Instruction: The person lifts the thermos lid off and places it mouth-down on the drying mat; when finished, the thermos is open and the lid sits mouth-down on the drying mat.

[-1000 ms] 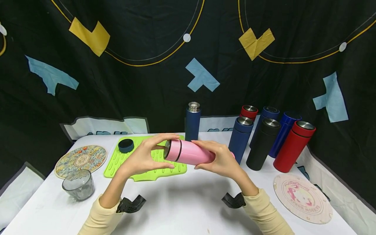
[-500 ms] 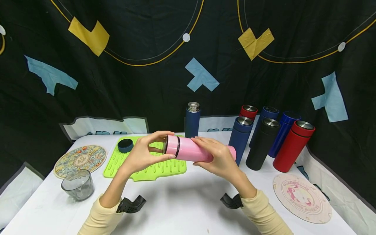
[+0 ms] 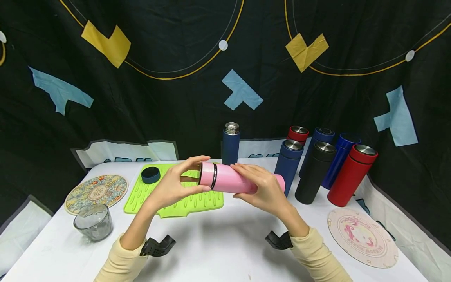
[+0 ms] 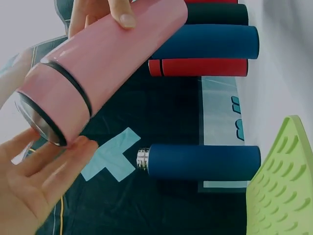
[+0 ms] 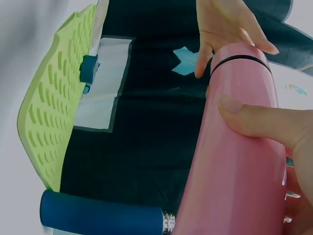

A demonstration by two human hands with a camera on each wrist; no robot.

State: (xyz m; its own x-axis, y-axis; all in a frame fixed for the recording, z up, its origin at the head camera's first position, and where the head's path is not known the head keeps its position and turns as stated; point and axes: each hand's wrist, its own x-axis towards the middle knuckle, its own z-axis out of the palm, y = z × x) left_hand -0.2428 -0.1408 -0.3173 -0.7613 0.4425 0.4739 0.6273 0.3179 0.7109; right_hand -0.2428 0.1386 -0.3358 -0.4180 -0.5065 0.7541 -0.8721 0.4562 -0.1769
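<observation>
A pink thermos (image 3: 232,179) is held almost level above the table, its lidded end towards the left. My right hand (image 3: 262,188) grips its body, thumb below and fingers over the top in the head view. Around the lid (image 3: 208,174) are the thumb and fingers of my left hand (image 3: 172,184), pinching its sides. A dark ring parts lid from body. In the left wrist view, the lid's metal top (image 4: 39,120) faces the left fingers. The right wrist view has the right thumb lying along the pink body (image 5: 234,171).
Behind the hands stands a lidless blue thermos (image 3: 231,147), near a green draining mat (image 3: 190,201) with a dark blue lid (image 3: 150,175) on it. Several lidded bottles, including a black one (image 3: 314,174), stand right. A glass (image 3: 93,222) and two round mats (image 3: 96,192) (image 3: 363,237) flank the hands.
My left thumb and fingers have closed in on the lid, the thumb rising to its lower side. The pink thermos has risen slightly and shifted a little right at its base.
</observation>
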